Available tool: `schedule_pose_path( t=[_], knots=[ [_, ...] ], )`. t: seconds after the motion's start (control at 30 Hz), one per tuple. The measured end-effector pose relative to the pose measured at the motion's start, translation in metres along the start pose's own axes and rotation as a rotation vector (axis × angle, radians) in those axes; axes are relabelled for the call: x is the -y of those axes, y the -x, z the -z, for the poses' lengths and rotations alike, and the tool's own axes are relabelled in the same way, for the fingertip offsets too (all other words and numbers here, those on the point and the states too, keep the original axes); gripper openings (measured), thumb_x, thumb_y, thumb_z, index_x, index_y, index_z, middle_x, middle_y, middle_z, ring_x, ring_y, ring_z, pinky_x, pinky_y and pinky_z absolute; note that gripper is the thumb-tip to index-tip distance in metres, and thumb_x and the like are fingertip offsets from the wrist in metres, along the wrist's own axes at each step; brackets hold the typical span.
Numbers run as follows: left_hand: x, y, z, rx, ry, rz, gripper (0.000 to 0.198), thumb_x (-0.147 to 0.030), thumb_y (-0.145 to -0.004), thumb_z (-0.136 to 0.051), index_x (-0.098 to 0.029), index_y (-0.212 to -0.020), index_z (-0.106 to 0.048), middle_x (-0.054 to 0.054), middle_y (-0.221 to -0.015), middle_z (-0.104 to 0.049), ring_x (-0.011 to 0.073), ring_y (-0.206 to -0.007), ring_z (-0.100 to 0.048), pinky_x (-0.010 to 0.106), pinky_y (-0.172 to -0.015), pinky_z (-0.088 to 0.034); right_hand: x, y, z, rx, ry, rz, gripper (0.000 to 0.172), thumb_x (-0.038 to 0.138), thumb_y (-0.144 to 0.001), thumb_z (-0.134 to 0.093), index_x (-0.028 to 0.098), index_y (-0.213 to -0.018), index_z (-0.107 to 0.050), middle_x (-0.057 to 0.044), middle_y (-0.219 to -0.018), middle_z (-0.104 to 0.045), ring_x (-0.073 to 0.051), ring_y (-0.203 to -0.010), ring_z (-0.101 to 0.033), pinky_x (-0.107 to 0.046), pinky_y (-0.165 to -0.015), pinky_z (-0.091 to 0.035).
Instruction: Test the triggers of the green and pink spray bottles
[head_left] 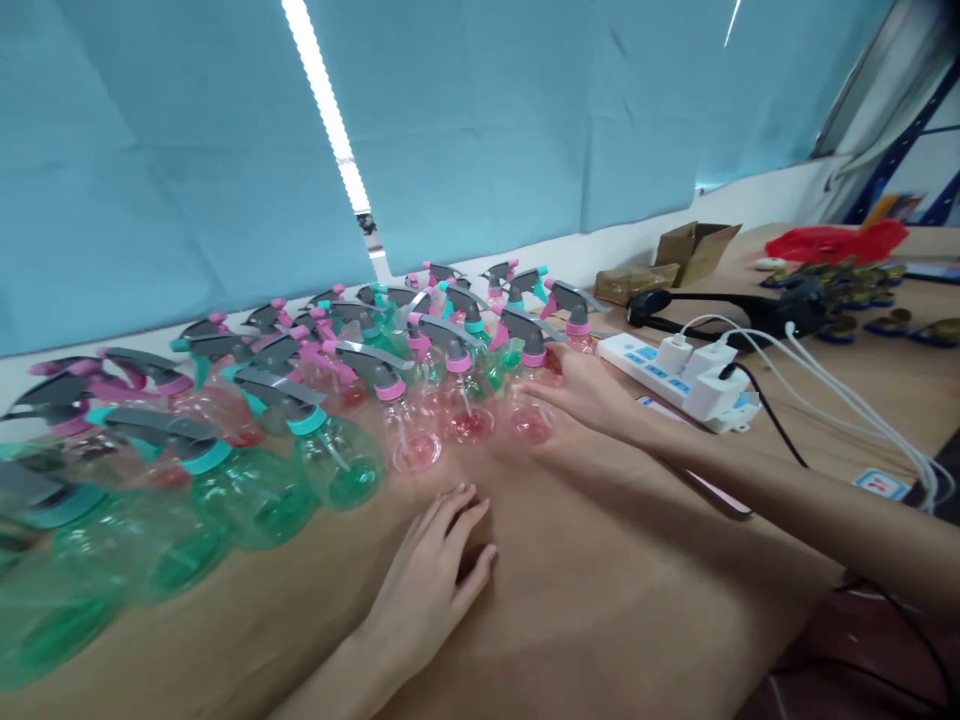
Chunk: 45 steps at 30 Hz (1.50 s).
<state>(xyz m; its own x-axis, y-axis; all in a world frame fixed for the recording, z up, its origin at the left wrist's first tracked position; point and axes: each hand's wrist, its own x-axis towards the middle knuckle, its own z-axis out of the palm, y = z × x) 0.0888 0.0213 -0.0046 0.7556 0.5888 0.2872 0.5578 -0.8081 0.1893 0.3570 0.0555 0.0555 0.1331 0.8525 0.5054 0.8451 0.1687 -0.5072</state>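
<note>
Several spray bottles with grey and pink or turquoise heads stand close together on the brown table [585, 580]. My right hand [581, 385] is wrapped round the near-right pink-collared bottle [531, 415], which stands upright on the table. Left of it are another pink bottle [469, 410] and a clear-pink one [411, 435]. My left hand [431, 565] rests on the table in front of the bottles, fingers spread, with nothing in it. A green bottle [337, 465] stands beyond it to the left.
Right of the bottles lie a white power strip [652, 370] with chargers and cables, a phone [720, 492] partly under my right forearm, and a black headset-like device [720, 305]. Cardboard boxes [694, 255] and a red bag [836, 243] are farther back.
</note>
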Motion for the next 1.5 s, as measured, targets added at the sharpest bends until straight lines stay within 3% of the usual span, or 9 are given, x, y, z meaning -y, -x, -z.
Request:
schedule_pose_path(
  t=[0.13,0.8,0.9,1.0,1.1,1.2,1.33,1.43,1.5],
  knots=[
    [-0.003,-0.012,-0.006,-0.006,0.027,-0.01,0.031,-0.024,-0.094,-0.049,-0.019,-0.125,-0.052,0.012,-0.133,-0.054,0.0283,-0.124,-0.051,0.047,-0.1,-0.043,0.002,-0.008,0.0,0.025,-0.001,-0.012,0.036,0.039,-0.082,-0.062,0.012,-0.105,-0.06,-0.016,-0.098,-0.069,-0.031,-0.089,-0.066,-0.04,-0.074,-0.048],
    [0.0,-0.019,-0.012,-0.024,0.031,-0.016,0.035,-0.025,-0.093,-0.05,-0.019,-0.127,-0.051,0.011,-0.13,-0.057,0.0288,-0.12,-0.053,0.048,-0.097,-0.047,-0.004,-0.032,-0.022,0.017,-0.079,-0.06,0.058,0.043,-0.08,-0.06,0.007,-0.124,-0.048,-0.021,-0.107,-0.065,-0.038,-0.105,-0.061,-0.049,-0.084,-0.048],
    [0.002,-0.019,-0.013,-0.023,0.026,-0.006,0.036,-0.025,-0.093,-0.051,-0.019,-0.129,-0.05,0.011,-0.13,-0.057,0.0295,-0.12,-0.053,0.05,-0.097,-0.047,-0.004,-0.026,-0.019,0.015,-0.127,-0.042,0.062,0.044,-0.08,-0.062,0.008,-0.128,-0.046,-0.022,-0.119,-0.062,-0.036,-0.114,-0.058,-0.049,-0.092,-0.046],
    [0.0,-0.02,-0.014,-0.042,0.025,-0.007,0.036,-0.024,-0.092,-0.05,-0.02,-0.128,-0.05,0.012,-0.129,-0.057,0.03,-0.119,-0.055,0.05,-0.095,-0.048,-0.006,-0.013,-0.008,0.005,-0.169,-0.01,0.054,0.041,-0.081,-0.063,0.014,-0.126,-0.049,-0.018,-0.13,-0.057,-0.03,-0.12,-0.055,-0.044,-0.097,-0.045],
    [-0.009,-0.027,-0.018,-0.056,0.029,-0.042,0.035,-0.023,-0.091,-0.052,-0.02,-0.126,-0.051,0.012,-0.128,-0.058,0.03,-0.117,-0.056,0.05,-0.095,-0.049,-0.014,0.002,0.012,-0.002,-0.188,-0.006,0.035,0.038,-0.085,-0.059,0.016,-0.112,-0.058,-0.014,-0.113,-0.067,-0.024,-0.099,-0.066,-0.037,-0.082,-0.053],
    [-0.019,-0.036,-0.025,-0.064,0.027,-0.106,0.036,-0.021,-0.088,-0.054,-0.02,-0.124,-0.053,0.011,-0.128,-0.059,0.03,-0.116,-0.056,0.048,-0.095,-0.049,-0.027,0.01,0.034,-0.013,-0.162,-0.019,0.02,0.034,-0.088,-0.054,0.017,-0.089,-0.063,-0.007,-0.087,-0.071,-0.017,-0.074,-0.067,-0.03,-0.066,-0.053],
    [-0.025,-0.045,-0.034,-0.063,-0.017,-0.191,0.036,-0.02,-0.088,-0.054,-0.019,-0.124,-0.054,0.012,-0.126,-0.06,0.0311,-0.116,-0.057,0.05,-0.094,-0.05,-0.052,0.004,0.05,-0.113,-0.034,-0.096,0.027,0.042,-0.085,-0.058,0.016,-0.083,-0.064,-0.009,-0.084,-0.07,-0.024,-0.076,-0.065,-0.039,-0.069,-0.049],
    [-0.027,-0.05,-0.037,-0.076,-0.067,-0.213,0.038,-0.023,-0.089,-0.053,-0.017,-0.127,-0.052,0.014,-0.128,-0.059,0.0322,-0.117,-0.056,0.05,-0.093,-0.05,-0.07,-0.009,0.043,-0.164,0.024,-0.123,0.046,0.049,-0.077,-0.065,0.01,-0.101,-0.063,-0.019,-0.103,-0.067,-0.034,-0.099,-0.061,-0.047,-0.083,-0.046],
    [-0.029,-0.053,-0.038,-0.077,-0.088,-0.21,0.041,-0.023,-0.089,-0.053,-0.016,-0.129,-0.05,0.015,-0.13,-0.057,0.0324,-0.118,-0.056,0.05,-0.093,-0.05,-0.078,-0.019,0.032,-0.14,0.016,-0.098,0.056,0.048,-0.075,-0.069,0.012,-0.116,-0.058,-0.019,-0.115,-0.064,-0.033,-0.109,-0.059,-0.046,-0.09,-0.044]
  ],
)
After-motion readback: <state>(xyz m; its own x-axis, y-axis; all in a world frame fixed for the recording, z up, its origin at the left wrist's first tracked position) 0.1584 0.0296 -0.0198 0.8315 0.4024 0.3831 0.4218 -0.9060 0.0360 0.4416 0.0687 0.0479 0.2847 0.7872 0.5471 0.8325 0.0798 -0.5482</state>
